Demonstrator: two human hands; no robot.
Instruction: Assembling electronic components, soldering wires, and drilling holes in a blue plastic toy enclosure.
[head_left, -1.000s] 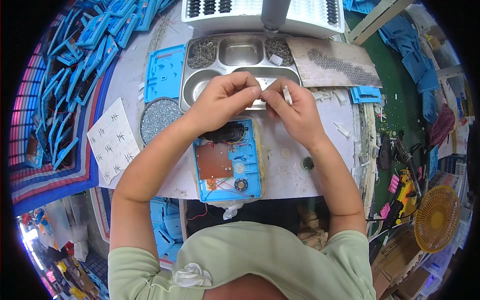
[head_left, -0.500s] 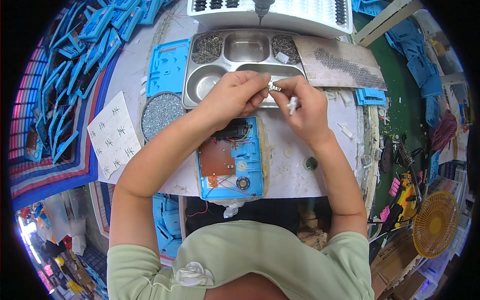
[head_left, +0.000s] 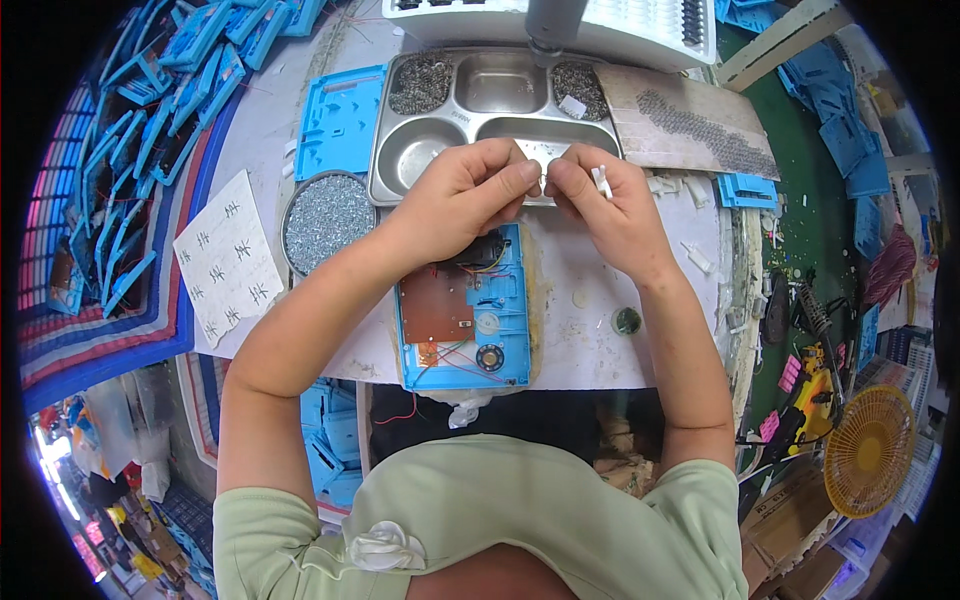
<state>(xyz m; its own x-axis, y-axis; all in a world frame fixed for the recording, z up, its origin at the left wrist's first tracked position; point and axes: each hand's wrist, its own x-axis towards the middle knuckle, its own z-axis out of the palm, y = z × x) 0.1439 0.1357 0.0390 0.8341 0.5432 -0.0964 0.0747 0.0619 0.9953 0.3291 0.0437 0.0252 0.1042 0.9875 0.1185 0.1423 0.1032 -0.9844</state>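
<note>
My left hand (head_left: 468,200) and my right hand (head_left: 612,212) meet over the near edge of a steel compartment tray (head_left: 455,132). Each pinches thumb against finger, and the fingertips almost touch. Whatever tiny part sits in the left pinch is mostly hidden. A small white plastic piece (head_left: 601,181) is tucked in my right fingers; what its thumb and forefinger pinch is too small to name. Below the hands lies an opened blue plastic housing (head_left: 510,330) with a brown circuit board (head_left: 437,310), thin wires and a round black part (head_left: 490,358).
A round tin of screws (head_left: 328,222) stands left of the tray, beside a marked paper sheet (head_left: 228,260). A powered screwdriver (head_left: 553,28) hangs above the tray. Behind is a white foam box (head_left: 450,25); a board of small springs (head_left: 690,120) lies right. Blue housings (head_left: 140,160) pile up left.
The small metal part that showed between my fingertips is now mostly hidden by them. My right hand has turned slightly. The hanging screwdriver appears shifted right and larger.
</note>
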